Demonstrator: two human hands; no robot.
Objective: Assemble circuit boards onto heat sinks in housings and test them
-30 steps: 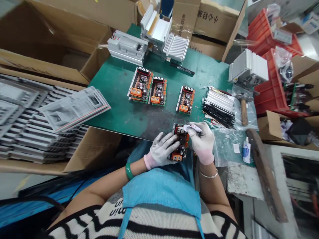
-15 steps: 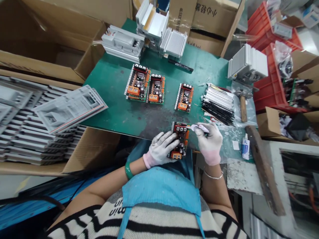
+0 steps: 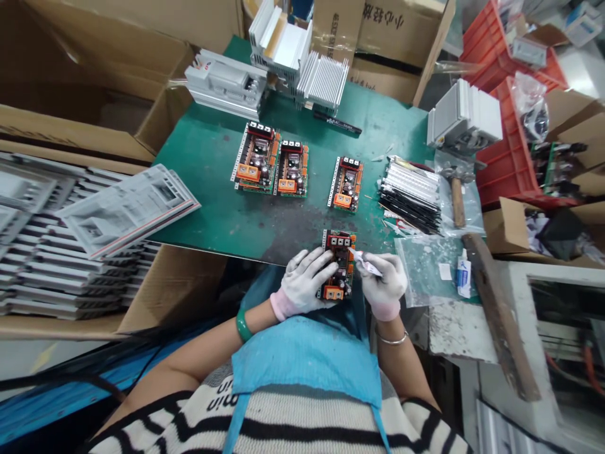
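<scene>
A circuit board with a dark red-and-black terminal strip and an orange terminal block lies at the table's near edge. My left hand, in a white glove, grips the board from its left side, fingers laid over its middle. My right hand, also gloved, is closed around a small white glue tube. The tube's nozzle points left, at the board's right edge near the terminal strip. Whether the tip touches the board I cannot tell.
Several similar boards stand farther back on the green table. To the right lie a bundle of black-and-white strips, a hammer, another tube and a wooden bar. Metal heatsinks stand at the back.
My right hand has moved left and slightly down with the glue tube, whose nozzle has gone from the terminal strip to the board's right edge. My left hand stays on the board.
</scene>
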